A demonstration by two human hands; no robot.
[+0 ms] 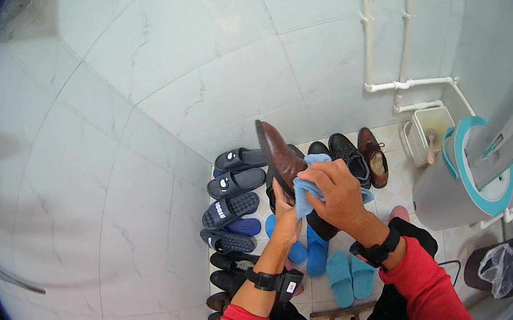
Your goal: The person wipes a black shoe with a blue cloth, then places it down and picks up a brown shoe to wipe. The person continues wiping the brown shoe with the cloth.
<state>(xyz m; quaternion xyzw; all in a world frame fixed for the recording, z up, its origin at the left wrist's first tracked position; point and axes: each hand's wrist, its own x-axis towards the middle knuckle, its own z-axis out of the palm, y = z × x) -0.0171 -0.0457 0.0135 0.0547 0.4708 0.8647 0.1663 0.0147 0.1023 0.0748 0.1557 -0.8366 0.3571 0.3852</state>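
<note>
A brown leather shoe (278, 150) is held up at the middle of the view, toe pointing up and its dark sole facing left. My left hand (285, 214) grips it from below at the sole side. My right hand (336, 191) holds a light blue cloth (307, 192) against the shoe's side near the heel end; part of the cloth hangs out past my fingers. Behind my hands stand black shoes (348, 155) and another brown leather shoe (373, 159) with laces. The far end of the held shoe is partly hidden by the cloth and my fingers.
Dark slippers (236, 182) and black shoes (229, 263) line the left wall. Blue slippers (317, 259) and turquoise slippers (340, 277) lie on the tiled floor. A mop bucket (445, 188), a small bin (433, 119) and white pipes (421, 82) are at right; a wooden stool (337, 312) is below.
</note>
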